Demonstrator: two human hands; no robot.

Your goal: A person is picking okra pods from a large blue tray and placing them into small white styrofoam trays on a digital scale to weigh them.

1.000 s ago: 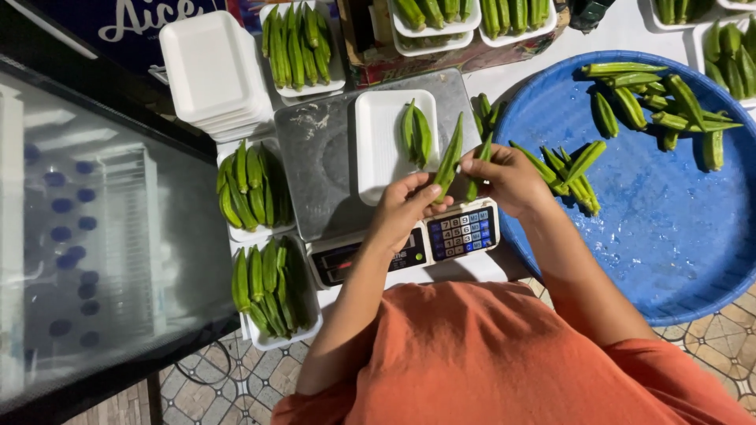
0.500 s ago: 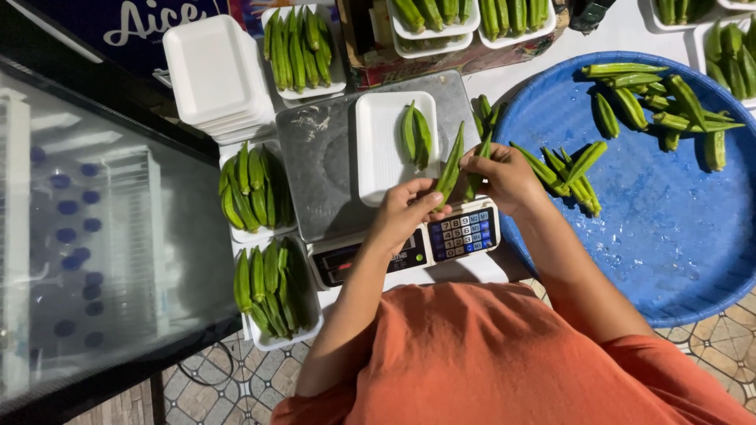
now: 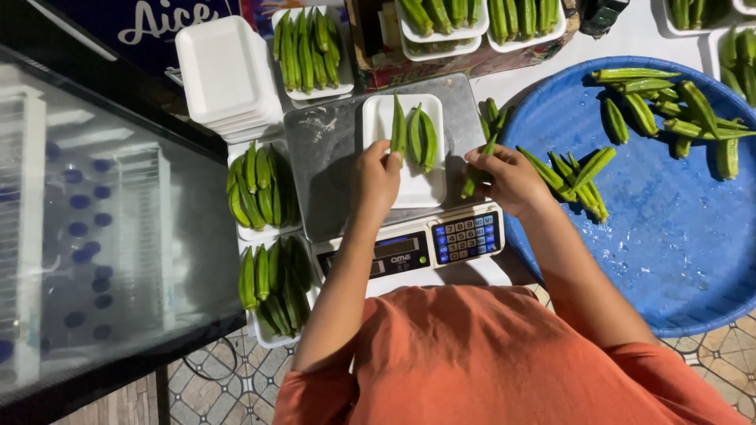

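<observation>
A white foam tray [image 3: 421, 187] lies on the steel pan of a digital scale [image 3: 331, 165]. Two green okra pods [image 3: 424, 138] lie in it. My left hand [image 3: 376, 175] holds a third okra pod [image 3: 398, 126] by its lower end over the tray's left side. My right hand [image 3: 508, 177] grips several okra pods [image 3: 482, 161] beside the scale's right edge. The scale's display and keypad [image 3: 465, 236] face me.
A big blue tub [image 3: 677, 244] at the right holds loose okra. A stack of empty foam trays [image 3: 224, 75] sits at the upper left. Filled okra trays [image 3: 260, 193] stand left of the scale and along the top. A dark glass-topped case [image 3: 87, 228] fills the left.
My left hand has moved up and left from beside the right hand and now holds one okra pod over the tray. My right hand stays by the scale's edge with its pods.
</observation>
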